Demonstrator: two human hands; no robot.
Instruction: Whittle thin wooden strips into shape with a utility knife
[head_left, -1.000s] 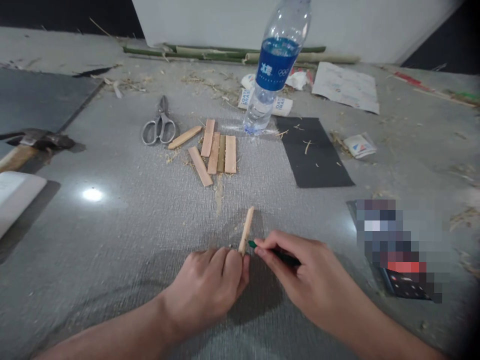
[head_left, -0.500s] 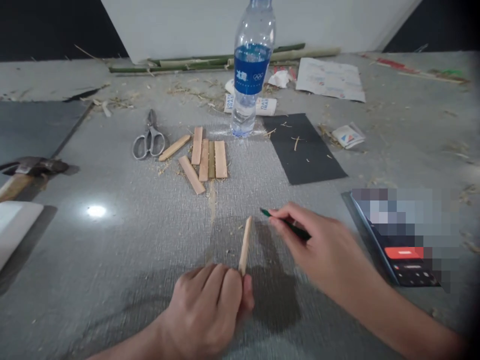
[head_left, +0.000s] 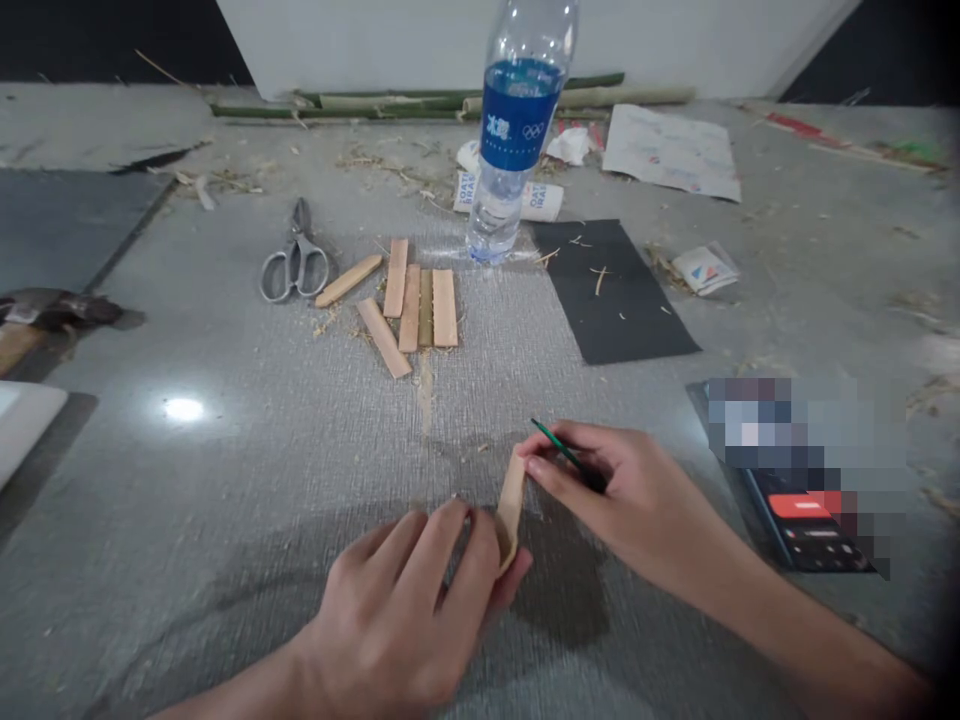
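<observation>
My left hand (head_left: 420,600), low in the middle, is closed round the lower part of a small bamboo strip (head_left: 511,495). Its thumb lies beneath the strip and the curled fingers cover part of it. At the strip's upper end, the fingertips of my right hand (head_left: 607,475) touch the wood. That same hand keeps a slim green pencil-like tool (head_left: 559,445) tucked between its fingers, slanting up to the left; its rear part is hidden. Farther off lie several loose bamboo strips (head_left: 444,308), beside a thin pointed strip (head_left: 349,281).
Grey scissors (head_left: 296,262) lie left of the strips. A water bottle (head_left: 517,130) stands behind them, near a black sheet (head_left: 619,300). At right rests a phone (head_left: 814,505); at far left, a hammer (head_left: 56,308). Bamboo poles (head_left: 390,103) and shavings lie at the back.
My right hand has moved slightly left and now touches the strip's upper end. The strip has turned, showing its broad face, and my left fingers have loosened and shifted.
</observation>
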